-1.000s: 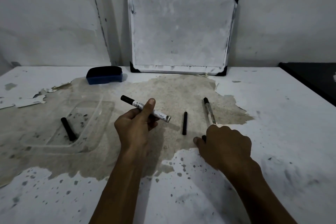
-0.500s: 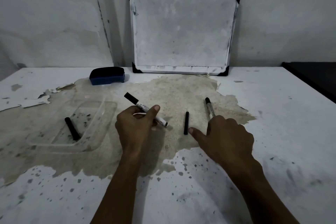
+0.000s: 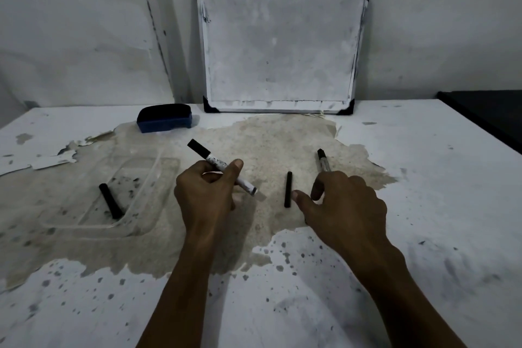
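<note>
Left hand (image 3: 206,200) pinching a marker (image 3: 223,171) mid-barrel between thumb and fingers, lifted off the surface (image 3: 423,206) in front of the board (image 3: 282,45), black end slanting up toward the board's left corner. Right hand (image 3: 344,206) low and holding nothing, loosely bent, thumb stretched toward the near end of a loose black cap (image 3: 287,189); touching or just short, hard to tell.

Cap lying flat in front of the board's middle, pointing straight at it. Probably very light, stiff, smooth plastic and round, so apt to roll or skid away under a sideways nudge. Best taken across the middle, thumb on one side and forefinger on the other, then lifted straight up. Open end to be found before fitting to the marker; not readable from here.

Second marker (image 3: 323,161) in front of the board's right half, near end hidden under the right hand. Out past the board's left edge: clear tray (image 3: 93,225) with a second cap (image 3: 111,201) inside, and an eraser (image 3: 164,118) close to the board's lower left corner.
</note>
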`<state>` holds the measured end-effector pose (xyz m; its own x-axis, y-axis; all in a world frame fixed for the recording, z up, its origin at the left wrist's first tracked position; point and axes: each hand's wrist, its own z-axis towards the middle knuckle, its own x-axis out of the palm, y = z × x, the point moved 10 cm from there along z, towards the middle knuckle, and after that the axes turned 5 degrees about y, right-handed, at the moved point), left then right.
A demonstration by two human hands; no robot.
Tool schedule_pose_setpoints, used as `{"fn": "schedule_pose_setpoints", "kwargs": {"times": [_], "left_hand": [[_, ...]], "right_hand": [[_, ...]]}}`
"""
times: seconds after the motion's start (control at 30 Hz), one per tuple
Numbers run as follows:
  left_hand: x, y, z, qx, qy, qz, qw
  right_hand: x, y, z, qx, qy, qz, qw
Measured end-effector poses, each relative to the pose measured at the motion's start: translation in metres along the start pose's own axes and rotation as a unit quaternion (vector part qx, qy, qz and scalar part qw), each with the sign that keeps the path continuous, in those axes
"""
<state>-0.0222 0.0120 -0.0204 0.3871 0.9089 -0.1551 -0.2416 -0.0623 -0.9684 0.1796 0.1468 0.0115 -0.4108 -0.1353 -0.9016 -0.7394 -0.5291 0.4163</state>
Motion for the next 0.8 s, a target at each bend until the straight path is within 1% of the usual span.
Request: {"fn": "schedule_pose_setpoints", "kwargs": {"times": [0.13,0.3,0.47,0.63,0.8], "left_hand": [[0.004,-0.001,0.0,0.022,0.008,0.034,0.999],[0.007,0.002,-0.003,0.054,-0.031,0.023,0.998],[0.005,0.014,0.001,0.003,-0.04,-0.02,0.999],[-0.002,0.019,0.002,-0.044,-0.054,-0.081,0.994],[-0.008,0.023,0.001,-0.074,-0.06,-0.123,0.988]], "right_hand": [[0.004,0.005,0.0,-0.022,-0.005,0.016,1.0],[0.011,0.013,0.001,-0.051,0.002,0.027,0.998],[0.011,0.018,0.001,-0.081,0.006,0.046,0.996],[0.018,0.034,-0.002,-0.14,-0.03,0.065,0.988],[0.033,0.051,0.002,-0.173,-0.051,0.025,0.983]]}}
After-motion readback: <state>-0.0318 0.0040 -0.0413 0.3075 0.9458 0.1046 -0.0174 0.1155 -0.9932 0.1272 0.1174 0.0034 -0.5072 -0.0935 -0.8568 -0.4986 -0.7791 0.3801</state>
